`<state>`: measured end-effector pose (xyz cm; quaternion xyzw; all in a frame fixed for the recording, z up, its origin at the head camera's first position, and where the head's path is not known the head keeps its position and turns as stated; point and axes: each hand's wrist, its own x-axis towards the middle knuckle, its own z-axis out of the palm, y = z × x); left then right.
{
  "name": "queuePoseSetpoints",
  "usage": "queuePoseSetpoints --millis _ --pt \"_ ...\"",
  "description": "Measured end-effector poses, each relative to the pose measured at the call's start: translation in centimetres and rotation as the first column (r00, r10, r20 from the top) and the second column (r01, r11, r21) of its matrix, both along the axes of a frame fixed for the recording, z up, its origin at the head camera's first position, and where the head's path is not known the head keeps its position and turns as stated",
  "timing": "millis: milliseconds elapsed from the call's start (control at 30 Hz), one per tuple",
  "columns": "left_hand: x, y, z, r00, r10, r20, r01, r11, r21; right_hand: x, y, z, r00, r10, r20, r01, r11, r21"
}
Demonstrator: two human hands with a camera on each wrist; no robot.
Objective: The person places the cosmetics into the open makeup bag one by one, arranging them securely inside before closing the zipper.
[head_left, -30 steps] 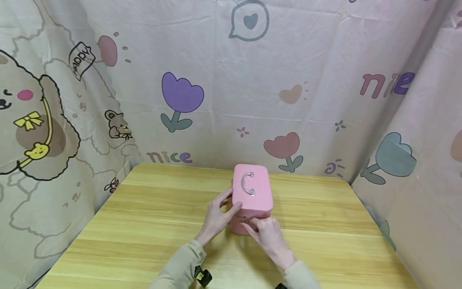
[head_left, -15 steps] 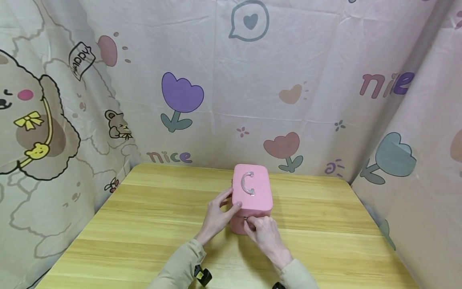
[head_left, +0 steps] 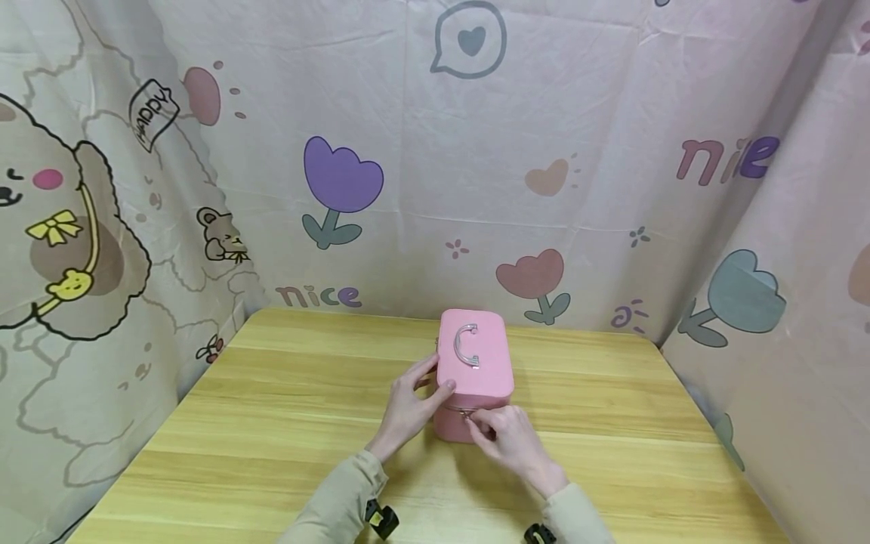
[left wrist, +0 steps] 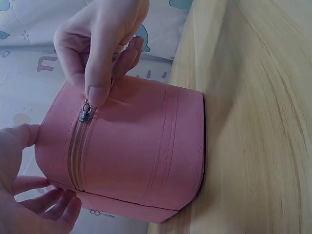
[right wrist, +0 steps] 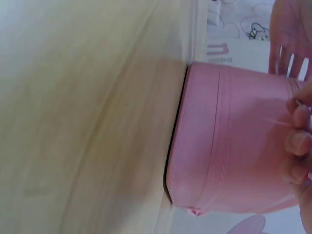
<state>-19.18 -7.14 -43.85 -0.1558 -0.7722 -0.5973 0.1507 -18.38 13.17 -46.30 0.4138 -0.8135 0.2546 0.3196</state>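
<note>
A pink zippered case [head_left: 474, 355] stands on the table, its lid down and a silver handle [head_left: 464, 346] on top. My left hand [head_left: 408, 408] steadies its near left corner. In the left wrist view, the thumb [left wrist: 30, 134] touches the lid's edge while the other fingers [left wrist: 61, 207] rest along the side. My right hand [head_left: 513, 438] pinches the zipper pull [left wrist: 87, 106] at the case's near end, between thumb and curled forefinger. Teeth of the zipper [left wrist: 75, 156] run from the slider toward my left hand. The right wrist view shows the right fingers [right wrist: 298, 141] close against the case.
The case stands toward the far side of the wooden table [head_left: 299, 378]. A printed curtain [head_left: 421, 166] with flowers and bears hangs right behind the table and along both sides. Each wrist carries a small black device, such as the left wrist's camera [head_left: 382, 520].
My right hand shifts slightly left, then back to the right, with its fingers at the zipper pull throughout. The left hand and the case keep their places.
</note>
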Motion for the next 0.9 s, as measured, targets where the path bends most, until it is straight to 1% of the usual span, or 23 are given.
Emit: queuePoseSetpoints --millis 100,233,400,533,667,900 --pt "0.1 0.0 0.0 1.000 0.002 0.012 -0.002 1.000 -0.008 0.0 0.4 0.1 0.998 0.037 0.040 -0.037 0.999 0.003" --pt "0.1 -0.1 0.1 1.000 -0.003 0.007 0.004 1.000 -0.023 0.0 0.8 0.2 0.992 0.070 0.100 -0.070 0.998 -0.003" --pt "0.1 -0.1 0.2 1.000 -0.007 -0.015 0.006 0.999 -0.032 0.0 1.5 0.3 0.980 0.109 0.165 -0.107 0.994 -0.017" --pt "0.0 -0.1 0.1 1.000 -0.011 -0.002 0.011 1.000 -0.018 0.1 2.2 0.6 0.966 0.141 0.214 -0.136 0.990 -0.039" --pt "0.0 -0.2 0.1 1.000 -0.023 0.007 0.023 1.000 -0.004 0.2 3.0 0.8 0.955 0.137 0.261 -0.127 0.990 -0.054" --pt "0.0 -0.3 0.0 0.999 -0.029 0.017 0.029 1.000 0.000 0.3 4.8 0.9 0.938 0.104 0.332 -0.081 0.993 -0.081"
